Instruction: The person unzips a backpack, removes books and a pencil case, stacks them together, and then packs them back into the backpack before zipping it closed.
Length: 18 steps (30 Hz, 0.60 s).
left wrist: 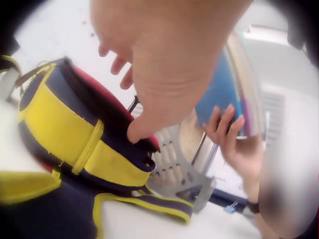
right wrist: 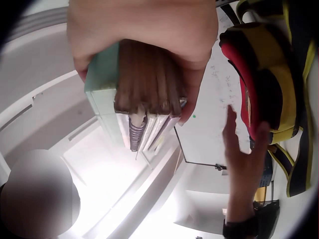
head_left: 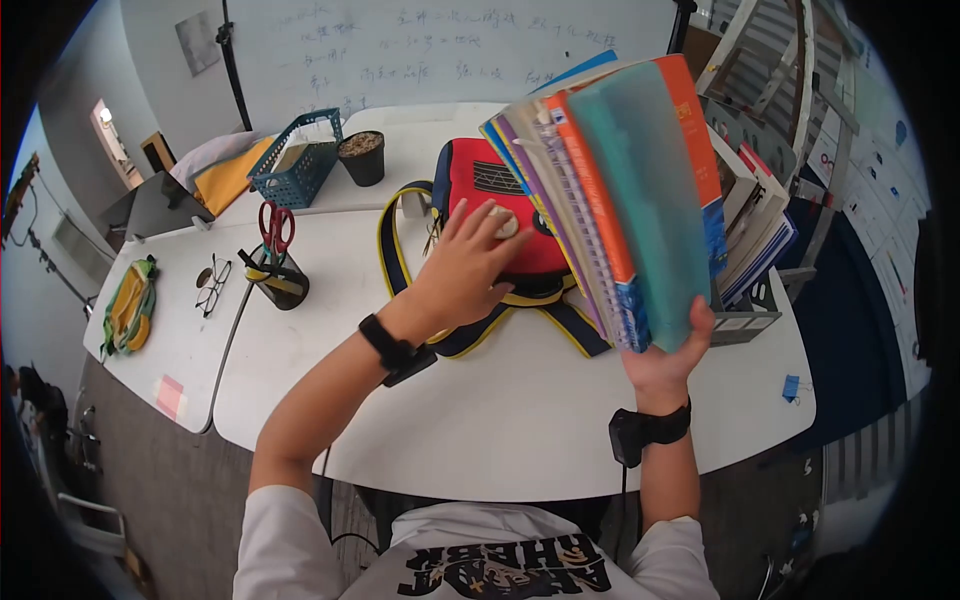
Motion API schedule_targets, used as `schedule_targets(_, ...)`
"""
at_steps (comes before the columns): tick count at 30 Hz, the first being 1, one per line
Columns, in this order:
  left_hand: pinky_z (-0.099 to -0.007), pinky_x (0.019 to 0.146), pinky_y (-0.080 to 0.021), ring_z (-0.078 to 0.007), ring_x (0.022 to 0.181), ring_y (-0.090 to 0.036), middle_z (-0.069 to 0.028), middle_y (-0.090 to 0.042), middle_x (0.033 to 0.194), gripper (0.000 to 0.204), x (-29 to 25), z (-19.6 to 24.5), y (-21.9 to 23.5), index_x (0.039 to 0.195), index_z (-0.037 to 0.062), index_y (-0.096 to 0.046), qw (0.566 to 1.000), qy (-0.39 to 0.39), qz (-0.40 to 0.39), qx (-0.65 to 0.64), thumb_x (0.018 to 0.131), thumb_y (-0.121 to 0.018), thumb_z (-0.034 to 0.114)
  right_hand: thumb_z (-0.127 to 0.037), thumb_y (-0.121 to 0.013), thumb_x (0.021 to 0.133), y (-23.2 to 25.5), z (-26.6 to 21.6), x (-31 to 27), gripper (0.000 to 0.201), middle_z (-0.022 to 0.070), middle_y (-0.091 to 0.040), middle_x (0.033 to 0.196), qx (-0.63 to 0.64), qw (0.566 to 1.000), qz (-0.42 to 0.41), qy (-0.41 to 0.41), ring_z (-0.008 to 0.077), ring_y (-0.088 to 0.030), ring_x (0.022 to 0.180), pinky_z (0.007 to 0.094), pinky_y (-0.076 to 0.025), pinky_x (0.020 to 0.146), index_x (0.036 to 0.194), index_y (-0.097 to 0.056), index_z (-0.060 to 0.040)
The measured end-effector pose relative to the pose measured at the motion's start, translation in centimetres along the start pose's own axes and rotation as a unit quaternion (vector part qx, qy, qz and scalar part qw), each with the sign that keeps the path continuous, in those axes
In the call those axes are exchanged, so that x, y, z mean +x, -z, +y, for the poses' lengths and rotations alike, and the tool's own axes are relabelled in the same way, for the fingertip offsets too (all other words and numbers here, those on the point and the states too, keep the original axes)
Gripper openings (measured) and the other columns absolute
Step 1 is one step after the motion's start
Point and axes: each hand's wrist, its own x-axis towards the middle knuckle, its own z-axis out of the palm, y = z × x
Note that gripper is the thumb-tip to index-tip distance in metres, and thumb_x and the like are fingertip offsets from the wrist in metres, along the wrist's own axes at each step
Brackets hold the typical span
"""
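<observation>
My right hand [head_left: 665, 365] grips a stack of books and notebooks [head_left: 580, 190] from its lower end, raised over the table's right side. The thumb lies on a teal translucent folder [head_left: 645, 190] at the near face of the stack, and in the left wrist view the fingers press a blue cover [left wrist: 219, 94] on the other face. Orange covers and a spiral-bound notebook [right wrist: 137, 132] show within it. My left hand [head_left: 465, 262] reaches over a red backpack [head_left: 480, 185] with its fingers extended and holds nothing. Yellow-edged navy straps [head_left: 480, 335] spread from the backpack over the table.
Behind the stack, a grey file holder [head_left: 745, 325] holds more books at the right. A blue binder clip [head_left: 792, 388] lies near that edge. Leftward are a pen holder [head_left: 285, 285] with scissors, glasses [head_left: 211, 285], a green-yellow pouch [head_left: 130, 305], a potted plant [head_left: 362, 160] and a blue basket [head_left: 295, 170].
</observation>
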Motion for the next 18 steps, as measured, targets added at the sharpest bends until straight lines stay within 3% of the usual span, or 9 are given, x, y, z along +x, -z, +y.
schedule_targets(4,-0.0467,0.106,-0.036,-0.0312,0.126,-0.045,-0.014,-0.053,0.123,0.045,2.4,-1.5,-1.5,0.124,0.0076,-0.058,0.996,-0.03,-0.064,0.047,0.08,-0.068,0.017,-0.053,-0.058,0.082,1.2,-0.4,0.1,0.073,0.0094,-0.051,0.136,0.038,0.999,-0.036,-0.004,0.0275,-0.052,0.122,0.0453,-0.043,0.101,0.137,-0.045,-0.0068)
schedule_targets(6,-0.0417,0.093,-0.048,-0.0321,0.108,-0.059,-0.0155,-0.062,0.109,0.04,4.2,-1.9,-0.3,0.12,0.0033,-0.059,0.996,0.078,-0.037,-0.036,0.083,-0.066,0.019,-0.049,-0.061,0.08,0.9,-0.7,0.2,0.074,0.012,-0.054,0.133,-0.016,0.999,-0.037,0.033,0.0287,-0.054,0.12,0.0437,-0.045,0.101,0.135,-0.045,-0.0026)
schedule_targets(7,-0.0381,0.078,-0.054,-0.0305,0.089,-0.067,-0.0185,-0.068,0.098,0.032,4.5,-4.8,-2.2,0.111,0.0001,-0.064,0.977,-0.084,0.195,-0.009,0.087,-0.064,0.022,-0.049,-0.061,0.08,1.2,-0.8,0.4,0.074,0.012,-0.054,0.133,-0.017,0.999,-0.038,0.034,0.0287,-0.054,0.12,0.0437,-0.045,0.101,0.135,-0.045,-0.0026)
schedule_targets(8,-0.0365,0.078,-0.053,-0.0278,0.088,-0.067,-0.0185,-0.069,0.097,0.031,5.3,-5.3,0.1,0.107,-0.0006,-0.065,0.954,0.044,0.13,-0.266,0.088,-0.064,0.024,-0.046,-0.062,0.078,2.0,-1.0,0.6,0.075,0.0142,-0.055,0.13,-0.005,0.997,-0.077,0.0,0.0297,-0.056,0.117,0.0427,-0.046,0.1,0.134,-0.046,0.0004)
schedule_targets(9,-0.0349,0.078,-0.052,-0.0251,0.088,-0.068,-0.0186,-0.07,0.095,0.031,6.3,-5.6,2.4,0.104,-0.0013,-0.067,0.848,0.168,0.055,-0.499,0.089,-0.064,0.026,-0.043,-0.064,0.077,2.3,-1.1,0.8,0.075,0.0163,-0.057,0.128,0.006,0.993,-0.116,-0.035,0.0306,-0.058,0.115,0.0417,-0.047,0.099,0.133,-0.046,0.0035)
schedule_targets(12,-0.0332,0.079,-0.05,-0.0201,0.086,-0.066,-0.0167,-0.069,0.087,0.033,10.7,-10.6,2.0,0.102,-0.0027,-0.068,0.929,0.195,-0.006,-0.315,0.089,-0.064,0.027,-0.032,-0.067,0.073,1.6,-1.5,0.6,0.072,0.0199,-0.059,0.125,-0.054,0.99,-0.105,-0.071,0.0318,-0.061,0.109,0.0407,-0.048,0.098,0.13,-0.048,0.0081)
schedule_targets(15,-0.0348,0.078,-0.049,-0.021,0.079,-0.065,-0.0154,-0.069,0.083,0.034,11.6,-9.9,2.9,0.106,-0.0036,-0.067,0.917,0.237,-0.004,-0.32,0.09,-0.062,0.026,-0.024,-0.066,0.074,0.1,-1.0,0.9,0.059,0.017,-0.062,0.118,-0.059,0.986,-0.124,-0.093,0.0291,-0.061,0.108,0.0389,-0.047,0.097,0.123,-0.054,0.0073)
schedule_targets(17,-0.0373,0.075,-0.049,-0.0261,0.074,-0.064,-0.02,-0.07,0.087,0.033,11.4,-10.0,2.9,0.106,-0.004,-0.066,0.92,0.243,0.003,-0.307,0.091,-0.061,0.026,-0.022,-0.064,0.077,0.1,0.5,0.9,0.05,0.0126,-0.064,0.112,-0.193,0.973,0.043,-0.115,0.0255,-0.061,0.106,0.0368,-0.047,0.095,0.119,-0.057,0.0042)
schedule_targets(18,-0.0342,0.072,-0.049,-0.0196,0.072,-0.06,-0.0163,-0.069,0.084,0.033,11.0,-9.8,2.8,0.107,-0.0044,-0.065,0.936,0.211,0.03,-0.281,0.092,-0.061,0.025,-0.022,-0.064,0.077,0.3,1.1,0.8,0.05,0.0126,-0.064,0.112,-0.191,0.974,0.046,-0.116,0.0255,-0.061,0.106,0.0368,-0.047,0.095,0.119,-0.057,0.0042)
